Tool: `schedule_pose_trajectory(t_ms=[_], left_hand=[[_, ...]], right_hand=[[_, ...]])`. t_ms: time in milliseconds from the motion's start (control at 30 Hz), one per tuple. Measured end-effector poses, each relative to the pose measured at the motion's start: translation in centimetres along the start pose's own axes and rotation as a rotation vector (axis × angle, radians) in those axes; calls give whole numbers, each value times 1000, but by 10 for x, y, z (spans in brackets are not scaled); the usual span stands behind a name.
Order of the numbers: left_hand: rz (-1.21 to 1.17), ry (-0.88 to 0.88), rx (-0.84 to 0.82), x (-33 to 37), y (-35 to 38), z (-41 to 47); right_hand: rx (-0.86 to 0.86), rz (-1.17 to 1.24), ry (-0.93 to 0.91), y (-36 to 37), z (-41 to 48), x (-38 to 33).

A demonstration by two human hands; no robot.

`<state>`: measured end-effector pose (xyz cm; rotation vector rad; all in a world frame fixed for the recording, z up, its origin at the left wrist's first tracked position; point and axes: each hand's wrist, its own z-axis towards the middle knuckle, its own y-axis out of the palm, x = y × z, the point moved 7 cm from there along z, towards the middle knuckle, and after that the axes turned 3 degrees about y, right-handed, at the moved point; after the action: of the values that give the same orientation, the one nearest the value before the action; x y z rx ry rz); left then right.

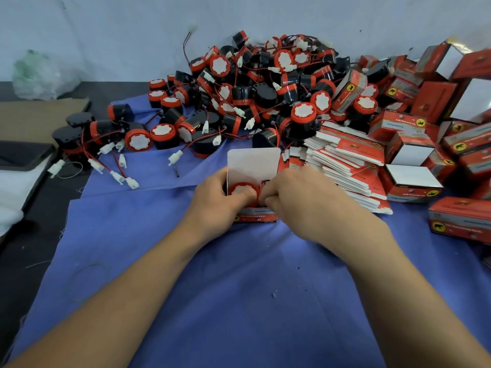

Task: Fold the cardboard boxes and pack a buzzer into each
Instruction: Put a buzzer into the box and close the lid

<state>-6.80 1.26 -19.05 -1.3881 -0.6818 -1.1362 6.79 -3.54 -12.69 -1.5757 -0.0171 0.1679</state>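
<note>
Head view: left hand and right hand clasp box, buzzer between them.

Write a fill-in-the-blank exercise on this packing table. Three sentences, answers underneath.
The left hand and right hand tuck a ____ into the open box.
The box stands on a ____ cloth.
The flat unfolded boxes are stacked to the open box's ____.
Missing words: buzzer; blue; right.
</note>
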Motion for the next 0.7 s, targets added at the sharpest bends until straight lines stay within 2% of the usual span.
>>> schedule_pose_trajectory(t_ms=[67, 167, 233, 400, 500, 700], left_hand=[[0, -4, -9, 0, 0, 0], [-15, -12, -22, -3, -1, 1], [-6, -5, -26, -6, -1, 3], [7, 7, -40, -4, -1, 3], [-1, 17, -40, 0, -1, 1], [-8, 24, -71, 3, 0, -1]], right_hand=[[1, 146, 26, 1, -1, 4], [123, 357, 111, 1, 6, 8], [212, 308, 155, 1, 10, 12], [393, -18, 146, -1, 8, 9], [359, -122, 99, 3, 11, 2], [116, -124, 27, 11, 21, 3]])
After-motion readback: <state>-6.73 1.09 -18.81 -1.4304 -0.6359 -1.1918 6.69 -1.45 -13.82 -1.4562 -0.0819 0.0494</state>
